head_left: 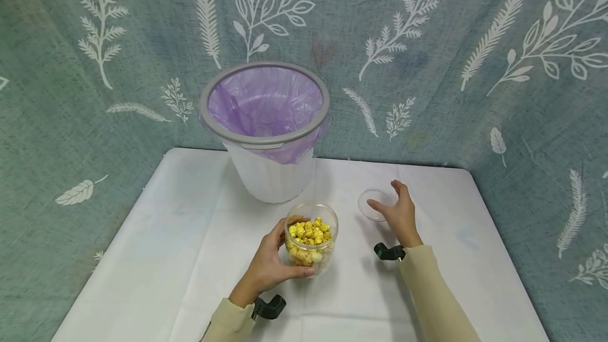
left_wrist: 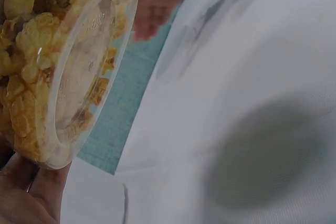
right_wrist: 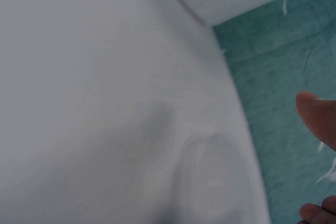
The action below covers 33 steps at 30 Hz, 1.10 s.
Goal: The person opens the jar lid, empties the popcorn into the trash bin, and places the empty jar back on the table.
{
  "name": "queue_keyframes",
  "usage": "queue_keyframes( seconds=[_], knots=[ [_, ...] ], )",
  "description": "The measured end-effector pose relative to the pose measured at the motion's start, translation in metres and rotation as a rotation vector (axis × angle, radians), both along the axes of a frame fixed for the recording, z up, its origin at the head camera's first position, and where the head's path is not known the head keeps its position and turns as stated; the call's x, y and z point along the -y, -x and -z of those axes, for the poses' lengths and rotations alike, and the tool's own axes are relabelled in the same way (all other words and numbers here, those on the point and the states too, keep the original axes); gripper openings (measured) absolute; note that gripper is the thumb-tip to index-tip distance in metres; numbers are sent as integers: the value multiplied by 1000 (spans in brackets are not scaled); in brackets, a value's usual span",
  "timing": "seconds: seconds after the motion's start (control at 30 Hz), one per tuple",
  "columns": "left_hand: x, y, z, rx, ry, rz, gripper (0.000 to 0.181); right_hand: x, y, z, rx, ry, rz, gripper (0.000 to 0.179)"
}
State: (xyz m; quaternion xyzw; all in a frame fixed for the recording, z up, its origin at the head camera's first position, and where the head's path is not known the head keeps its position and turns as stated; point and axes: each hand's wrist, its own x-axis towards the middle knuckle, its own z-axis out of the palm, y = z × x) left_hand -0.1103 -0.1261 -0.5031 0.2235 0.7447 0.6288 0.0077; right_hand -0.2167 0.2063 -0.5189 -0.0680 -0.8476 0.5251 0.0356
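Observation:
My left hand (head_left: 273,262) grips a clear plastic jar (head_left: 328,264) around its side, thumb in front and fingers behind. Yellow popcorn (head_left: 309,234) fills part of the jar, whose top is uncovered. In the left wrist view the jar's base (left_wrist: 79,77) is tilted and raised off the table, with a shadow below. A round clear lid (head_left: 372,212) lies on the table to the right. Above the lid hovers my right hand (head_left: 401,215), thumb and fingers spread apart with nothing between them. The right wrist view shows the lid (right_wrist: 218,182) blurred, apart from the thumb (right_wrist: 317,116).
A white bin (head_left: 271,173) with a grey rim and purple liner stands at the back of the white-covered table (head_left: 228,263). Behind the table hangs a green leaf-patterned curtain (head_left: 332,30). Each wrist wears a black camera device (head_left: 269,307).

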Motion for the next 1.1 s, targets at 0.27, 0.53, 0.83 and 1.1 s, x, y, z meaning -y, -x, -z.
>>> queue_keyframes(
  seconds=[0.27,0.53,0.83,1.1],
  knots=[
    [2,-2,0,16,-3,-7,98,36,25,-61,-159,104,-114,91],
    [5,-3,0,-14,0,-27,97,83,47,-140,-383,272,-315,77],
    [6,-2,1,-15,-10,-25,99,119,46,-192,-460,345,-356,72],
    [9,-4,-1,10,12,-38,98,137,44,-204,-478,407,-349,70]
  ],
)
